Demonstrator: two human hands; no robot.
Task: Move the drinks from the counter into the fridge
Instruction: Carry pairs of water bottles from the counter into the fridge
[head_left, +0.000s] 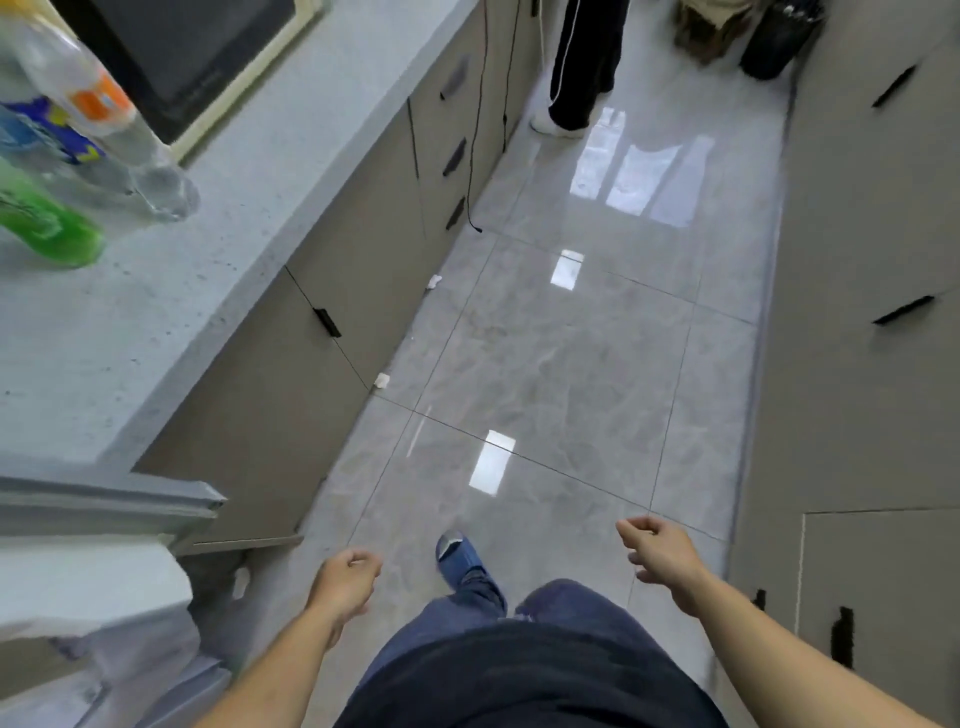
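Note:
Three drink bottles stand at the far left of the grey counter (171, 291): a clear bottle with an orange label (106, 122), a bottle with a blue label (44, 140) behind it, and a green bottle (49, 226) nearest me. My left hand (345, 577) hangs over the floor with loosely curled fingers and holds nothing. My right hand (657, 551) is also loosely curled and holds nothing. Both hands are far below and to the right of the bottles. The open fridge door (104, 499) shows at the lower left.
A dark microwave (187, 47) sits on the counter behind the bottles. Another person's legs (582, 67) stand at the far end of the tiled aisle. Cabinets line both sides. A black bin (779, 36) stands at the far right. Scraps of paper (383, 381) lie by the cabinet base.

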